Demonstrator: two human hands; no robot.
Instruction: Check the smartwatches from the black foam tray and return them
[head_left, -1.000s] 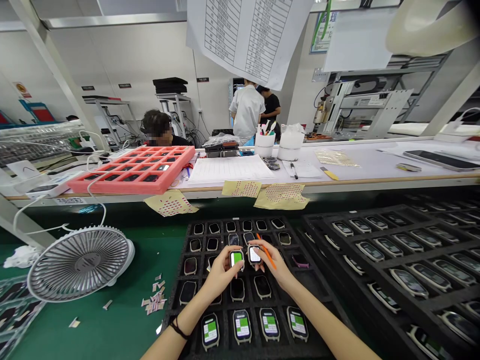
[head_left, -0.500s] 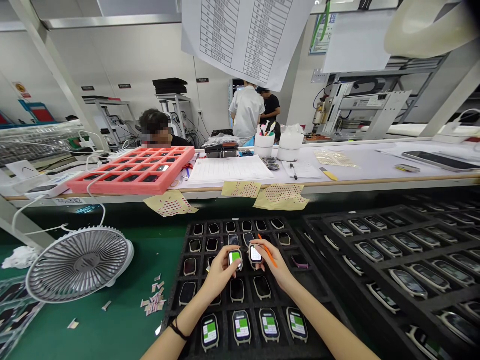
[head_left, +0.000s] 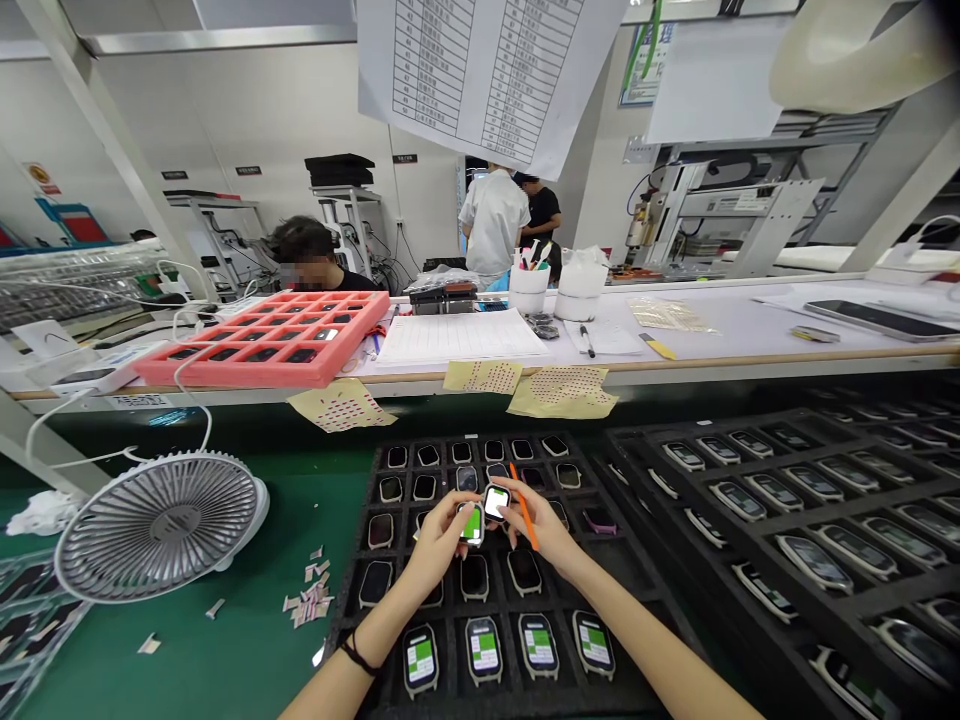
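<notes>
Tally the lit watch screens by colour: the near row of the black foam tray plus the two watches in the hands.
Green: 5, four near-row watches and one green-screen watch in the left hand
White: 1, the white-screen watch in the right hand
Total: 6

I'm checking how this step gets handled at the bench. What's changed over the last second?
The right hand has moved the white-screened smartwatch leftward, closer to the green-screened smartwatch in the left hand. The orange stick at the right hand now stands steeper. Neither watch was let go. The bottom row of watches in the black foam tray stayed as it was.
</notes>
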